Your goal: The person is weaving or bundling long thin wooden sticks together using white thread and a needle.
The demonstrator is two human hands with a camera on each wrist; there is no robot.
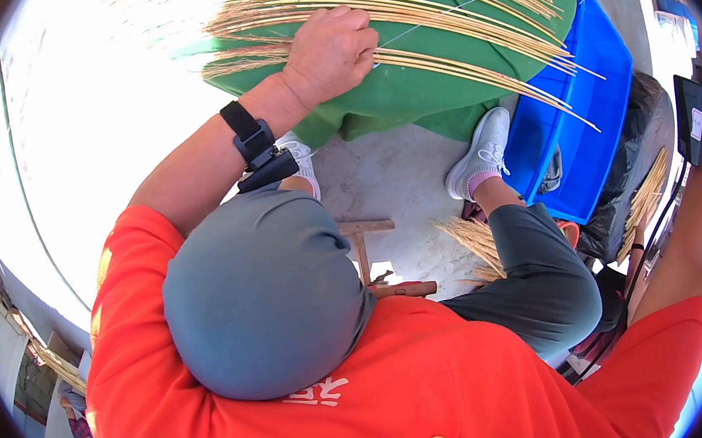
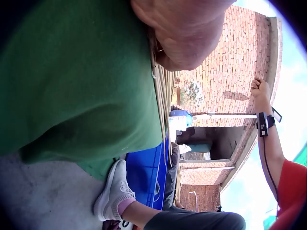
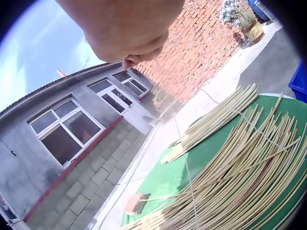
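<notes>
One red shirt (image 1: 486, 392): closest thing by far, on the near side of the green table (image 1: 373, 94), pretty hard to miss.
Bent knee (image 1: 265, 295): in grey trousers, also on the near side of the green table.
Left hand (image 1: 331, 56): over the near part of the green table, clenched around the front few stalks (image 1: 412, 58), close to the brushy ends.
Right hand (image 2: 259, 88): up in the air, off the right side of the green table, fingers curled in tight, gripping a thin pale string (image 3: 191, 187).
Light shoes (image 1: 480, 156): on the floor, below the near edge of the green table.
Other stalks (image 1: 433, 17): spread right across the green table, brushy ends on the left, bare ends on the right, mostly side by side, with a few crossing over.
Blue tub (image 1: 591, 170): just beside the right end of the green table, under some of the overhanging stalk ends.
Black plastic (image 1: 613, 219): right of the green table, on the outer side of the tub, kinda crumpled.
Potted plant (image 3: 254, 31): well apart from the green table, near a brick wall (image 3: 206, 48).
Grey building (image 3: 81, 191): way out beyond the green table, fitted with white-framed windows.
</notes>
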